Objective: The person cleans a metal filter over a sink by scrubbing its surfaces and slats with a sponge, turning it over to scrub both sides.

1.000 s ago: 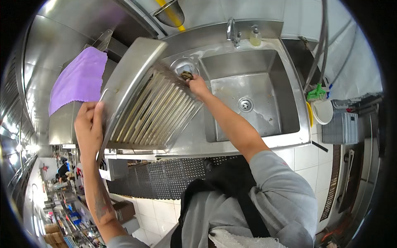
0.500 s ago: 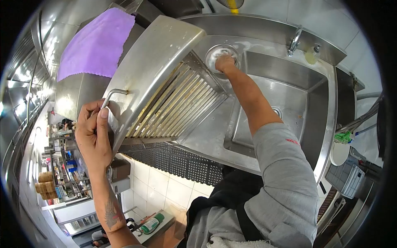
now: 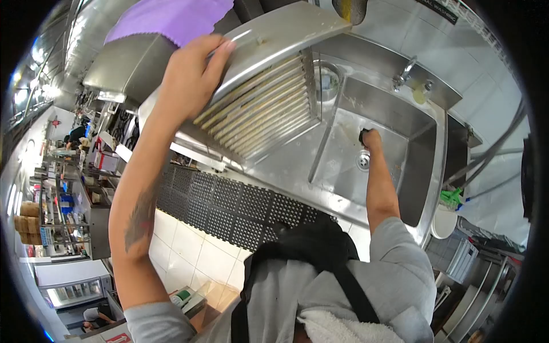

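My left hand is closed at the top face of a slatted stainless-steel panel, where its bar handle is mostly hidden by the fingers. The panel stands tilted on the sink counter, and its slats have yellowish stains. My right hand is down inside the steel sink, closed on a small dark object like a scouring pad, close to the drain. A round metal bowl with cloudy liquid sits on the counter behind the panel, partly covered by it.
A tap and a soap bottle are at the sink's back edge. A purple cloth drapes over steel equipment at upper left. Black perforated mat covers the floor below. A person is at far lower left.
My right hand has left the bowl and moved right and down into the sink, with the dark object now showing. My left hand and the panel appear higher and further right as the view shifted.
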The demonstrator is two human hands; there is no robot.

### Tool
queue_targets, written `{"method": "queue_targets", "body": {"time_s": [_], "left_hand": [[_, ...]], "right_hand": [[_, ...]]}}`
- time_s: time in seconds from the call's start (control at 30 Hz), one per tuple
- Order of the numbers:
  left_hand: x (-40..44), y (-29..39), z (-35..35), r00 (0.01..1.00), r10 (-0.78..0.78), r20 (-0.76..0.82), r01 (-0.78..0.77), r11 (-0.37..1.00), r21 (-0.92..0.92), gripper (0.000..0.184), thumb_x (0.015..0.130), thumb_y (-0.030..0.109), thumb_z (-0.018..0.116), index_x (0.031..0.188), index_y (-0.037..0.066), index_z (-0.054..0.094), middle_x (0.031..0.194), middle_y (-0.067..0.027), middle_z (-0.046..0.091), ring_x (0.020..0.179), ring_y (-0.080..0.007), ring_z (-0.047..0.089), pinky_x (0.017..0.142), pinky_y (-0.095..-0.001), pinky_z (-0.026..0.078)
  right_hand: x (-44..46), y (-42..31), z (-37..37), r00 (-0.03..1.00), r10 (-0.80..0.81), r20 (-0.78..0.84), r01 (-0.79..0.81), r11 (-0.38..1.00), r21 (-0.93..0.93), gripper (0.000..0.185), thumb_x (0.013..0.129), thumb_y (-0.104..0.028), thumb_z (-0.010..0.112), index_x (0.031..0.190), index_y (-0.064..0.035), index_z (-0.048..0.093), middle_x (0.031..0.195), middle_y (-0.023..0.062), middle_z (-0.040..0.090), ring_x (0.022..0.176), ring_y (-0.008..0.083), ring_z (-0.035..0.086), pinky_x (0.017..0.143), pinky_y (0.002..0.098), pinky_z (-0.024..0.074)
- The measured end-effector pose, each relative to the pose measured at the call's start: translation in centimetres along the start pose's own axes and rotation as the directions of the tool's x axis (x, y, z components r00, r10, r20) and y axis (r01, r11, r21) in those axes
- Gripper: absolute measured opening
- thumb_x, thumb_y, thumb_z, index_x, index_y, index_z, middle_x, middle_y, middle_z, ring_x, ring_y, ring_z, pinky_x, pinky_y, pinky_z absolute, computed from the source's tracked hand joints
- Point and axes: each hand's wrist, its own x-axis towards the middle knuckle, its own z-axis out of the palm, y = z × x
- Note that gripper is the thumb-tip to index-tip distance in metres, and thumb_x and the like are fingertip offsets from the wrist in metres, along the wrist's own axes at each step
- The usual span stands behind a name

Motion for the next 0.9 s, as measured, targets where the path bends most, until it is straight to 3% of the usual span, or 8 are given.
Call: {"method": "queue_targets", "body": {"time_s": [0.03,0.2,0.4,0.47,0.57,0.8,0.87,0.9], "left_hand": [[-0.2,-0.5,0.1,0.999,0.027,0.026,-0.027,1.000,0.007,0.033,0.103,0.028,0.057,0.108,-0.003,0.068,0.106,-0.0234,0.070,0.096,-0.0429,0.065,0.086,-0.0444,0.051],[1.0,-3.2,1.0,0.982,0.175,-0.066,-0.172,0.984,0.054,0.043,0.103,0.041,0.053,0.102,0.000,0.068,0.101,-0.0224,0.070,0.095,-0.0443,0.064,0.086,-0.0495,0.050],[1.5,-3.3,0.3,0.990,0.086,0.114,-0.090,0.996,0.024,0.042,0.105,0.046,0.048,0.112,0.008,0.065,0.100,-0.0214,0.071,0.095,-0.0415,0.066,0.085,-0.0478,0.050],[1.5,-3.4,0.1,0.989,0.118,0.094,-0.120,0.993,0.011,0.041,0.105,0.044,0.048,0.110,0.007,0.064,0.097,-0.0217,0.070,0.094,-0.0435,0.065,0.083,-0.0503,0.050],[1.2,-3.0,0.3,0.989,0.133,0.072,-0.134,0.991,0.013,0.041,0.105,0.043,0.046,0.112,0.007,0.064,0.100,-0.0219,0.070,0.096,-0.0438,0.065,0.085,-0.0500,0.050],[1.6,-3.9,0.3,0.991,0.080,0.109,-0.081,0.997,0.002,0.041,0.105,0.043,0.048,0.116,0.009,0.067,0.105,-0.0210,0.071,0.100,-0.0429,0.065,0.088,-0.0483,0.050],[2.0,-4.0,0.1,0.988,0.095,0.122,-0.095,0.995,-0.003,0.041,0.105,0.044,0.048,0.117,0.011,0.069,0.106,-0.0197,0.071,0.100,-0.0415,0.066,0.089,-0.0466,0.050],[2.0,-3.7,0.1,0.991,0.063,0.115,-0.065,0.998,0.011,0.042,0.105,0.044,0.047,0.119,0.011,0.070,0.106,-0.0197,0.071,0.101,-0.0415,0.066,0.090,-0.0461,0.050]], "right_hand": [[-3.9,-1.3,-3.1,0.904,0.282,0.321,-0.319,0.945,0.070,0.045,0.097,-0.034,0.060,0.119,0.0045,0.066,0.096,0.0243,0.072,0.093,0.0279,0.073,0.059,0.0390,0.0595],[-13.4,-17.1,-11.5,0.999,-0.041,-0.014,0.037,0.669,0.743,0.033,0.094,-0.021,0.069,0.116,0.0034,0.065,0.102,0.0142,0.073,0.085,0.0225,0.072,0.057,0.0322,0.0599],[-15.8,-35.3,-17.8,0.602,-0.485,-0.634,0.717,0.678,0.162,0.017,0.087,-0.009,0.069,0.103,-0.0033,0.066,0.094,0.0148,0.074,0.080,0.0337,0.070,0.072,0.0426,0.0548],[-14.3,-37.6,-18.4,0.228,-0.615,-0.755,0.756,0.601,-0.262,0.013,0.075,-0.006,0.065,0.088,-0.0048,0.067,0.087,0.0139,0.071,0.084,0.0357,0.069,0.074,0.0480,0.0518],[-12.7,-38.5,-15.2,0.434,-0.597,-0.675,0.789,0.613,-0.034,0.012,0.074,-0.007,0.062,0.085,-0.0050,0.068,0.084,0.0155,0.070,0.084,0.0333,0.067,0.079,0.0489,0.0500],[-19.5,-43.4,-11.6,-0.004,-0.809,-0.588,0.974,0.130,-0.185,0.016,0.076,-0.007,0.060,0.088,-0.0047,0.070,0.089,0.0169,0.070,0.084,0.0340,0.069,0.081,0.0444,0.0546],[-14.2,-40.3,-13.8,0.409,-0.750,-0.520,0.822,0.551,-0.148,0.015,0.077,-0.009,0.061,0.088,-0.0033,0.070,0.088,0.0175,0.070,0.081,0.0338,0.069,0.076,0.0462,0.0564],[-13.2,-40.1,-14.1,0.406,-0.754,-0.517,0.824,0.546,-0.149,0.015,0.077,-0.009,0.061,0.088,-0.0033,0.070,0.088,0.0175,0.070,0.081,0.0338,0.069,0.076,0.0462,0.0564]]}}
